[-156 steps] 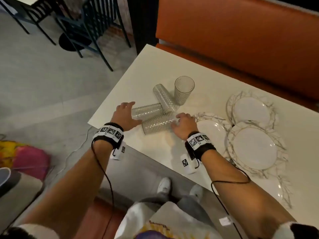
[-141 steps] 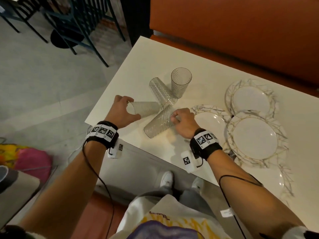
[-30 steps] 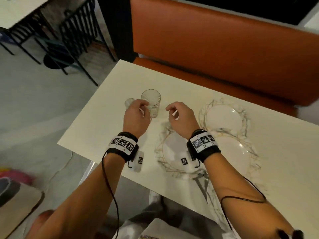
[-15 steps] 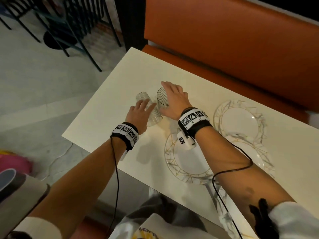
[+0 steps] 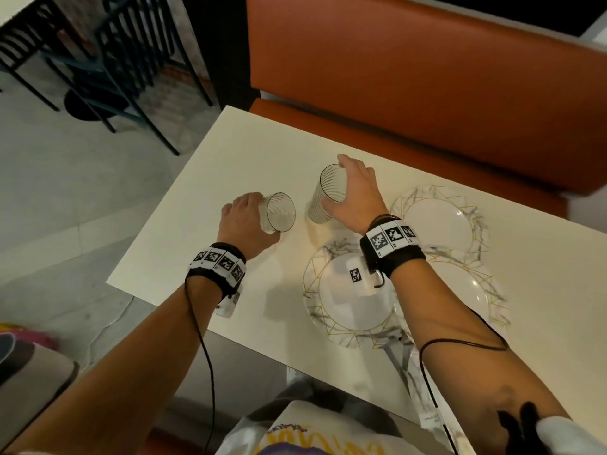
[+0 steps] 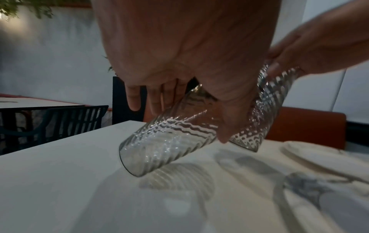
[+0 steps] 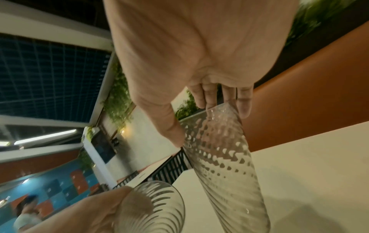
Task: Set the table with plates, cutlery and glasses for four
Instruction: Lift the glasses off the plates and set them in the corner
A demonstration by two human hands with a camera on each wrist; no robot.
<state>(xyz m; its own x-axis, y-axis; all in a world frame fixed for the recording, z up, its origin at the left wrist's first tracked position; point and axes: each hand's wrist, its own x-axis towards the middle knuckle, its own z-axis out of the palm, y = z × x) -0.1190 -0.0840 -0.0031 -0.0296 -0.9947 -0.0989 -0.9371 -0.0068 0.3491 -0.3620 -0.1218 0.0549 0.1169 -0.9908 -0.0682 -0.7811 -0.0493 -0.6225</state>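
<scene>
Two ribbed clear glasses are in my hands over the cream table [image 5: 230,165]. My left hand [image 5: 253,221] grips one glass [image 5: 279,211] round its side. In the left wrist view this glass [image 6: 169,138] is tilted and held just above the table by my left hand [image 6: 179,123]. My right hand [image 5: 345,185] holds the other glass [image 5: 325,198] near its rim, thumb on one side and fingers on the other. In the right wrist view my right hand [image 7: 209,126] holds this glass [image 7: 225,165] leaning, its base low by the table. Three gold-lined white plates lie to the right: the near plate [image 5: 345,310], far plate [image 5: 440,221] and right plate [image 5: 466,290].
An orange bench [image 5: 410,77] runs along the table's far side. Dark metal chairs [image 5: 108,70] stand on the grey floor at the upper left. The table's near edge [image 5: 203,323] is right under my forearms. Cables hang from both wrist bands.
The glasses that lay on the table five seconds ago are picked up. Since half a second ago my hands have drawn apart, each holding one glass, the left one raised and tilted.
</scene>
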